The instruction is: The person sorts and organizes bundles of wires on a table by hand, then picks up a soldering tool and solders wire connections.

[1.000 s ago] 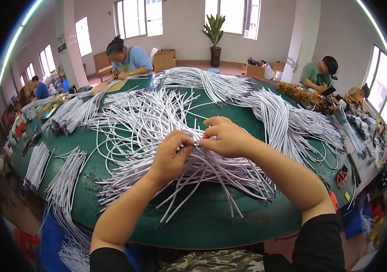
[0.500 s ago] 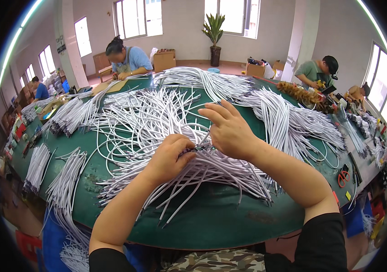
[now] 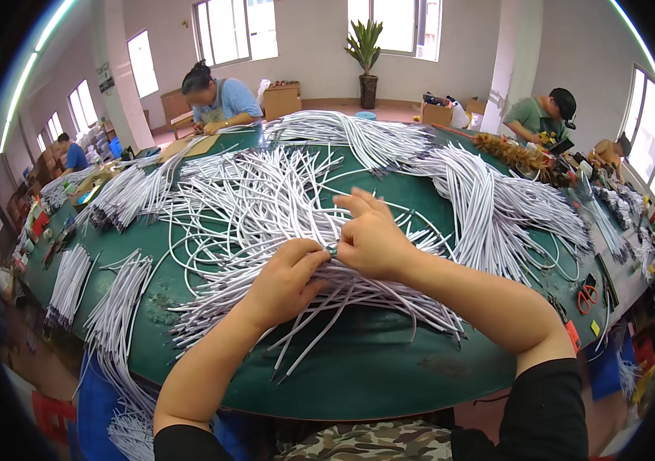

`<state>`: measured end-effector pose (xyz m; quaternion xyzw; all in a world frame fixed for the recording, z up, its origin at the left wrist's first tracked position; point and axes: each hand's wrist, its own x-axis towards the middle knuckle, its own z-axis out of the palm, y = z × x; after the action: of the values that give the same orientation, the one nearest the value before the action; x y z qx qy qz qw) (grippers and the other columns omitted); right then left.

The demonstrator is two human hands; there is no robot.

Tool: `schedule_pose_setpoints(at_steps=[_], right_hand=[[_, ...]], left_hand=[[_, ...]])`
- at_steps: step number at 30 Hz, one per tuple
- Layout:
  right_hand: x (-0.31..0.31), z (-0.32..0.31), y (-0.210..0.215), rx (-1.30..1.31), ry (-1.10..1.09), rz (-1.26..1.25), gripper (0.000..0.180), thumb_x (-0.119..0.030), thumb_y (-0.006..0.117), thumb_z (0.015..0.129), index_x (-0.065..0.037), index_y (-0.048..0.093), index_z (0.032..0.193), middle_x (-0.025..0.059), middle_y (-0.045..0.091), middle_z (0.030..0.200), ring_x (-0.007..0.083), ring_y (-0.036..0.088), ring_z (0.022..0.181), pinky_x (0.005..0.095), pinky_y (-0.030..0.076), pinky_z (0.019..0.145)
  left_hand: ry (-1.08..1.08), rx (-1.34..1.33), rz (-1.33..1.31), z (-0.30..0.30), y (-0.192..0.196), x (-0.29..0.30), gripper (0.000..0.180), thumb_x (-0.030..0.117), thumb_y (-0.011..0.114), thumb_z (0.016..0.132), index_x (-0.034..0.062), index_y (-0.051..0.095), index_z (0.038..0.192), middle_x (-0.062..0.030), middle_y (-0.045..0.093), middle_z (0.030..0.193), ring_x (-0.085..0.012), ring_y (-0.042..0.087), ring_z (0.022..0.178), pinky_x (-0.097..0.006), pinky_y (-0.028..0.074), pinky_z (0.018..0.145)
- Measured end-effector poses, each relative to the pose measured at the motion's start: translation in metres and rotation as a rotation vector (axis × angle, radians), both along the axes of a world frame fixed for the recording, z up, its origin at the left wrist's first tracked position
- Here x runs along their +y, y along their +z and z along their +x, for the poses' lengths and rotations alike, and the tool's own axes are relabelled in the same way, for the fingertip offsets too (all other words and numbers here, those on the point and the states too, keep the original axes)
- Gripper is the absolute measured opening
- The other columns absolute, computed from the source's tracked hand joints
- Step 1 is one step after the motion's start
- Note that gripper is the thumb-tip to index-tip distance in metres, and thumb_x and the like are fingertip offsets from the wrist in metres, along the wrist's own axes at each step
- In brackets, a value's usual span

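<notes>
pinching a small dark ring [image 3: 332,250] between both hands over the white cable pile [image 3: 281,207].
left hand [image 3: 285,280] and right hand [image 3: 373,238] fingers closed on it, mid green tabletop [image 3: 358,369].

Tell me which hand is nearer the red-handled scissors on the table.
Right. The right hand lies mid-table on the white cables, with the red-handled scissors off to its right by the table edge; the left hand is farther left.

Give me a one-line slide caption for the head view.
Left hand and right hand pinch a small dark piece over loose white cables on a green table.
</notes>
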<state>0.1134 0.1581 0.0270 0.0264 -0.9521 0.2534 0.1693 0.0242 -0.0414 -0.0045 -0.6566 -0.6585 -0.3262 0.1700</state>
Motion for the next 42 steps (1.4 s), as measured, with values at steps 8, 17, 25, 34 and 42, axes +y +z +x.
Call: schedule_pose_setpoints(at_steps=[8,17,25,34,42], right_hand=[[-0.006,0.007,0.007,0.547,-0.066,0.194,0.027,-0.027,0.071,0.08,-0.001,0.07,0.074,0.0229,0.053,0.134,0.0427,0.039,0.133,0.0564,0.027,0.111],[-0.019,-0.018,0.011,-0.013,0.01,0.073,0.024,-0.026,0.069,0.083,-0.003,0.073,0.078,0.0226,0.056,0.133,0.0387,0.048,0.128,0.0472,0.036,0.107],[-0.04,-0.004,0.014,0.346,0.082,0.626,0.02,-0.016,0.061,0.077,0.002,0.069,0.084,0.014,0.054,0.133,0.0328,0.037,0.138,0.0635,0.02,0.113],[-0.01,-0.018,0.016,0.042,-0.074,0.007,0.016,-0.013,0.058,0.08,-0.001,0.067,0.074,0.0137,0.063,0.115,0.0323,0.052,0.117,0.0515,0.038,0.103],[-0.007,-0.008,0.025,0.398,-0.064,-0.081,0.026,-0.025,0.064,0.088,0.0,0.07,0.087,0.0191,0.063,0.116,0.0352,0.056,0.115,0.0433,0.042,0.101]], left_hand=[[0.121,0.047,0.06,-0.006,-0.009,-0.017,0.045,0.002,0.075,0.071,0.002,0.061,0.113,-0.0146,0.059,0.111,-0.0343,0.058,0.104,-0.041,0.048,0.091],[0.164,0.175,0.325,-0.003,-0.01,-0.008,0.019,-0.002,0.068,0.075,0.0006,0.062,0.092,-0.0115,0.06,0.092,-0.0311,0.059,0.085,-0.04,0.05,0.074],[0.187,0.038,0.275,-0.014,-0.018,-0.015,0.024,-0.001,0.07,0.077,0.001,0.065,0.1,-0.0122,0.064,0.09,-0.0314,0.061,0.083,-0.04,0.05,0.073],[0.139,-0.033,0.246,-0.018,-0.009,-0.009,0.022,-0.003,0.067,0.082,0.0006,0.067,0.104,-0.0144,0.066,0.091,-0.0317,0.064,0.084,-0.039,0.053,0.074],[0.059,-0.24,0.388,-0.015,0.0,-0.019,0.019,-0.008,0.064,0.086,-0.0004,0.068,0.103,-0.0142,0.069,0.101,-0.0239,0.068,0.088,-0.03,0.054,0.075]])
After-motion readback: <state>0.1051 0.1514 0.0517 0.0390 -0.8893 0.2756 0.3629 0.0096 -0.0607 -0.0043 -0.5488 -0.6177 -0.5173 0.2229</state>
